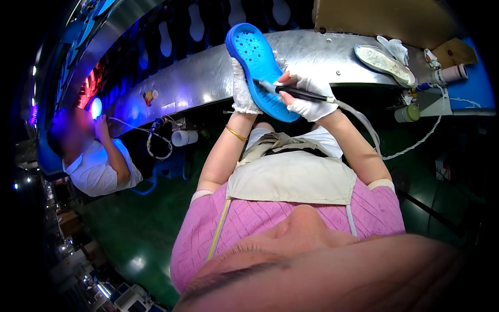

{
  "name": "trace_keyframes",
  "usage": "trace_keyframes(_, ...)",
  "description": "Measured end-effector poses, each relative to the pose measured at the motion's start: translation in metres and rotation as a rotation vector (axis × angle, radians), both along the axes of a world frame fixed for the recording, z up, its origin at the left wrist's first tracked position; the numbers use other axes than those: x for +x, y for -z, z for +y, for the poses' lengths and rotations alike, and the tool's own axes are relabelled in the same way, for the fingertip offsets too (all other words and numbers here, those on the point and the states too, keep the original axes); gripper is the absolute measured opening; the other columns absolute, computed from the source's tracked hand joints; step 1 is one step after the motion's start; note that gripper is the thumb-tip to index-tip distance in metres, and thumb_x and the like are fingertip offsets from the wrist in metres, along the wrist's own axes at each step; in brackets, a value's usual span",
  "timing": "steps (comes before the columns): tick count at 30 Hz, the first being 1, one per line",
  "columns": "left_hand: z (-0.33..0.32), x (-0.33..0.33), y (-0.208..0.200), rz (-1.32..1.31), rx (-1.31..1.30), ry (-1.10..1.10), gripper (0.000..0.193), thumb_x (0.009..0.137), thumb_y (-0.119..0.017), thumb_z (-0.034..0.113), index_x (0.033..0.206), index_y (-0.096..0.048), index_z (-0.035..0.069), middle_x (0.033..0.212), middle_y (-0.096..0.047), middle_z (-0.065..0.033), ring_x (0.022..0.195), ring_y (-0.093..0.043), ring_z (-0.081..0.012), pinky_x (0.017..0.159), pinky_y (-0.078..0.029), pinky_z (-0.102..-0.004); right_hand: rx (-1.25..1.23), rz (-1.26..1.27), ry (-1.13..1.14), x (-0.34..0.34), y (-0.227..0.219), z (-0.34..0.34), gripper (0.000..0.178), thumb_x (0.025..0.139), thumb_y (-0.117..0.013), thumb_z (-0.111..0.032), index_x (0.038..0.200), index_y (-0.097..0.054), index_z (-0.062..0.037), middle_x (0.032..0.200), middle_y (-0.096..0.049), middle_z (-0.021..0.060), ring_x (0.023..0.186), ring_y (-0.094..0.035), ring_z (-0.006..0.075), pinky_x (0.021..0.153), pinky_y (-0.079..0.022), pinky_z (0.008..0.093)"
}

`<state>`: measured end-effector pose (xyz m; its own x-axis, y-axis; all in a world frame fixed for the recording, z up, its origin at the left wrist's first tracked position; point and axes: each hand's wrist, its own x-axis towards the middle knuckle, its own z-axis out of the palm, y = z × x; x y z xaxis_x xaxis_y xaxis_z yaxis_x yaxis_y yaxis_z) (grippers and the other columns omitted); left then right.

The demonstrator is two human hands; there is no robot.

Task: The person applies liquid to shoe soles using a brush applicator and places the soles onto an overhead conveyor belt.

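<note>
Closest in, the person's head [338, 270] fills the lower edge, with a pink top [200, 229] and a pale apron [291, 179] beyond it. Both hands wear white gloves that leave the fingertips of the right one bare. Ahead of the apron, the left hand [242, 88] grips a blue sole [254, 54] from beneath, the glove showing along both of its sides. The sole is tilted, its holed end pointing away from the person, and overlaps the near edge of the metal table [208, 73] in the view. The right hand [312, 96] has its fingers closed round a black-handled brush [299, 93], whose pale tip is at the sole's inner face; a pale hose [364, 122] trails from the handle's rear.

On the table to the right lie a pale sole-shaped piece [382, 62] and, just beside it, a crumpled white cloth [395, 50]. Farther right are a pinkish cylinder [454, 74] and a greenish jar [407, 114]. Pale sole shapes [196, 23] stand out against the dark behind the table. At left, a co-worker [101, 169] holds up a brightly glowing oval [96, 108], near a white cup [184, 138].
</note>
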<state>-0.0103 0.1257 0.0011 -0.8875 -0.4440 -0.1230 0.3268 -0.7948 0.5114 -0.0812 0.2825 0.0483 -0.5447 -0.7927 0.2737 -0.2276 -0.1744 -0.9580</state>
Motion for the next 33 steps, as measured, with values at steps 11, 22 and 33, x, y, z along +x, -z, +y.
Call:
trace_keyframes(11, -0.025, 0.001, -0.008, 0.28, 0.16, 0.185, 0.082, 0.086, -0.044, 0.07, 0.138, -0.041, 0.007, 0.127, -0.056, -0.0204, 0.11, -0.057, -0.0374, 0.096, -0.047, -0.0524, 0.005, 0.259, -0.144, 0.005, 0.0, 0.013, 0.019, 0.08, -0.065, 0.002, 0.096, -0.059, -0.0045, 0.086, -0.061, 0.0052, 0.08, -0.06, 0.0151, 0.072, -0.052, 0.0277)
trace_keyframes(22, 0.015, 0.021, -0.026, 0.29, 0.074, 0.145, 0.087, 0.086, -0.035, 0.075, 0.145, -0.033, 0.01, 0.139, -0.045, -0.0167, 0.122, -0.049, -0.0341, 0.105, -0.039, -0.0493, -0.024, -0.272, -0.063, -0.023, -0.008, 0.014, 0.016, 0.084, -0.069, -0.003, 0.097, -0.061, -0.0007, 0.092, -0.066, 0.0078, 0.076, -0.063, 0.0109, 0.071, -0.054, 0.0241)
trace_keyframes(33, 0.007, 0.009, -0.035, 0.277, -0.066, 0.048, 0.097, 0.08, -0.042, 0.077, 0.148, -0.027, 0.01, 0.146, -0.037, -0.0181, 0.128, -0.042, -0.0361, 0.109, -0.034, -0.0527, -0.087, -0.425, 0.025, 0.006, 0.002, 0.012, 0.009, 0.085, -0.067, -0.002, 0.093, -0.063, -0.002, 0.09, -0.066, 0.0084, 0.072, -0.064, 0.0124, 0.068, -0.052, 0.023)
